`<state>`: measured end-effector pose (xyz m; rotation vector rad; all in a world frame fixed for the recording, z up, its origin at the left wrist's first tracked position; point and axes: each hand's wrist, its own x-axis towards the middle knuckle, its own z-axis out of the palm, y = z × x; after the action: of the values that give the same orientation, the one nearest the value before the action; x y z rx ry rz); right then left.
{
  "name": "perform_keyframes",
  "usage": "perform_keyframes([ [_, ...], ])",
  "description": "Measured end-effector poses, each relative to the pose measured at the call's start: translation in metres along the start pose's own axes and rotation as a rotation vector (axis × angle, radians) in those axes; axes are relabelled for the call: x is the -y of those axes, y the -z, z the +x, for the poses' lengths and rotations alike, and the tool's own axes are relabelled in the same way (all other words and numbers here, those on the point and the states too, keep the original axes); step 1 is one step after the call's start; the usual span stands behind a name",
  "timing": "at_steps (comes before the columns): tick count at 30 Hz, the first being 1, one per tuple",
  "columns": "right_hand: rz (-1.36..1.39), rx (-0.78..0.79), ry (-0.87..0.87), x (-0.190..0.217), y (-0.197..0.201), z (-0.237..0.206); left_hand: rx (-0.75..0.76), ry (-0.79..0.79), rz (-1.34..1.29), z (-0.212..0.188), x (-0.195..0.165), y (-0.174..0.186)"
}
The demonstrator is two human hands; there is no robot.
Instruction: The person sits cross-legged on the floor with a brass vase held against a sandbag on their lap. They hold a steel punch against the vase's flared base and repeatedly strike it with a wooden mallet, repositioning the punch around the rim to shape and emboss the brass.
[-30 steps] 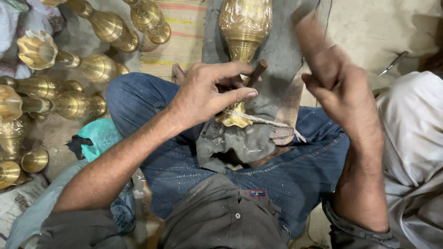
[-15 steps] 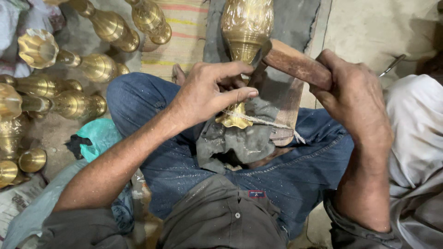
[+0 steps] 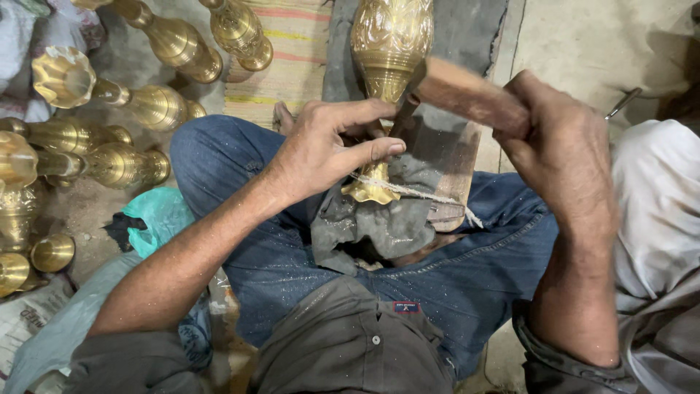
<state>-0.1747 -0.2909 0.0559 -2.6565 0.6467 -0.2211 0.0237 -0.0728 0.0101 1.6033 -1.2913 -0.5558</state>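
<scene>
A tall engraved brass vase [image 3: 389,44] lies away from me on a grey cloth [image 3: 379,219] over my lap, its flared foot near my knees. My left hand [image 3: 328,149] grips a thin dark chisel [image 3: 403,117] set against the vase's narrow stem. My right hand [image 3: 565,146] is closed on a wooden mallet [image 3: 467,91], whose head hovers just above the chisel's top. A white string [image 3: 415,191] runs across the vase's foot. I sit cross-legged in blue jeans [image 3: 240,241].
Several finished brass vases [image 3: 157,106] lie on the floor at the left. A striped mat [image 3: 295,51] is behind them. A teal plastic bag [image 3: 157,215] sits by my left thigh. White cloth [image 3: 652,219] is at the right, a metal tool [image 3: 622,103] beyond it.
My right hand has swung the mallet from raised at the right down and leftward onto the chisel. My left hand and the vase have stayed put.
</scene>
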Motion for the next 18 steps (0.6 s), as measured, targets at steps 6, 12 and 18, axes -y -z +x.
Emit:
perform_keyframes([
  [6,-0.013,0.048,0.015,0.004,0.0,0.002,0.03,0.131,-0.051,-0.001,0.002,-0.001],
  [12,-0.091,0.078,0.039,-0.001,0.001,0.0,0.012,0.047,-0.045,-0.001,0.009,-0.004],
  [18,0.1,0.006,-0.048,0.0,0.0,0.007,0.004,0.065,-0.083,-0.003,0.011,-0.004],
])
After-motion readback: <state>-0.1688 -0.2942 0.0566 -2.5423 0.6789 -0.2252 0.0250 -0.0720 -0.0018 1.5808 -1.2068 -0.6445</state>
